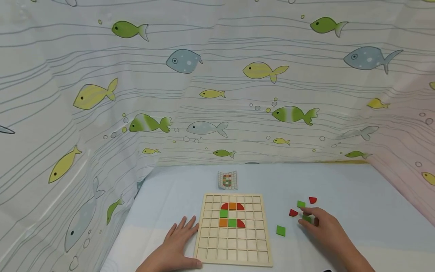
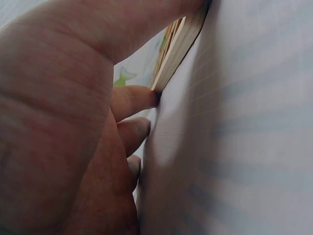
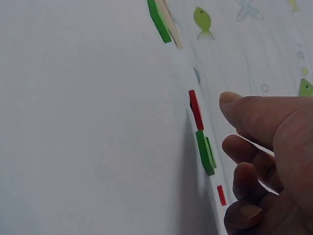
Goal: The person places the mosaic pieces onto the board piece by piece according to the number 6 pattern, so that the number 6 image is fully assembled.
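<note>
My left hand (image 1: 174, 246) rests flat on the table with fingers spread, thumb and index fingertips against the left edge of a wooden grid board (image 1: 234, 252). Red quarter-round, orange and green square tiles sit in the board's upper middle cells. To the right, my right hand (image 1: 325, 226) hovers over a green square tile (image 1: 307, 218), thumb and fingers bent and apart. A gap shows between its fingers and the tiles in the right wrist view. Close by lie another green tile (image 1: 301, 204) and two red quarter-rounds, one nearer (image 1: 293, 213) and one farther (image 1: 312, 200).
One more green square tile (image 1: 281, 231) lies between the board and my right hand. Behind the board is a small pattern card (image 1: 227, 180) with a coloured figure on a grid. A fish-printed curtain (image 1: 238, 102) encloses the table's back and sides.
</note>
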Demonstrator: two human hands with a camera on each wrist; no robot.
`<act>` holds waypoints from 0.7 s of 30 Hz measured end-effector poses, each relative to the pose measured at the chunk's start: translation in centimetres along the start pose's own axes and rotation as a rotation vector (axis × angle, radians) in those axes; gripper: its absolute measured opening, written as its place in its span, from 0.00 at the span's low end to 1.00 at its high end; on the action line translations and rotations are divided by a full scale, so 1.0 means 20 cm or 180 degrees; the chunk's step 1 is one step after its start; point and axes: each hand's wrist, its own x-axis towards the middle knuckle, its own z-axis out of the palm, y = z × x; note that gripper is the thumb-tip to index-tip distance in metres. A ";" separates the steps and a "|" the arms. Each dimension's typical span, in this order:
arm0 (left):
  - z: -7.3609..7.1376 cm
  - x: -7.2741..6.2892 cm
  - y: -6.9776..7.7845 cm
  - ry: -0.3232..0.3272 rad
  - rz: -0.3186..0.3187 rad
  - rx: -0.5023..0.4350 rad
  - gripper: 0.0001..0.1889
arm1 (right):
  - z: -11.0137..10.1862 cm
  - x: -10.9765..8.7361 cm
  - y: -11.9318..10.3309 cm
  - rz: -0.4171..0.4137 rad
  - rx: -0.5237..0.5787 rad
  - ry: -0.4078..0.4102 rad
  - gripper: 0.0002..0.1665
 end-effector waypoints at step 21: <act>0.01 0.00 -0.01 0.0037 0.0020 0.0016 0.61 | -0.01 -0.02 0.11 -0.0023 -0.0192 0.0102 0.21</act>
